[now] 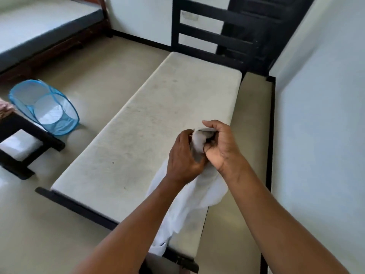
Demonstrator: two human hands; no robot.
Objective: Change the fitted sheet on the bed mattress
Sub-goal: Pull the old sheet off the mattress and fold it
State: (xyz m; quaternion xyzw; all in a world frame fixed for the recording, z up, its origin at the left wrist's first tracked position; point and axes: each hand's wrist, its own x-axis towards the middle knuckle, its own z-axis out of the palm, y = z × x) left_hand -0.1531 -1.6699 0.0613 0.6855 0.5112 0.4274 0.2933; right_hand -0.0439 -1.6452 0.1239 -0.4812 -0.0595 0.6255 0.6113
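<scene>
A bare off-white mattress [150, 123] with faint stains lies on a black bed frame [79, 208]. A white fitted sheet [183, 210] hangs bunched above the mattress's near right part and trails down past the near edge. My left hand [182, 157] and my right hand [220, 143] are both closed on the sheet's top end, close together, over the right side of the mattress. The part of the sheet inside my fists is hidden.
A blue mesh laundry basket [47, 107] lies tipped on the floor to the left. A black stool or frame [23, 151] stands at the left edge. The black headboard [207, 36] is at the far end, another bed [39, 30] at the upper left, and a white wall [320, 115] on the right.
</scene>
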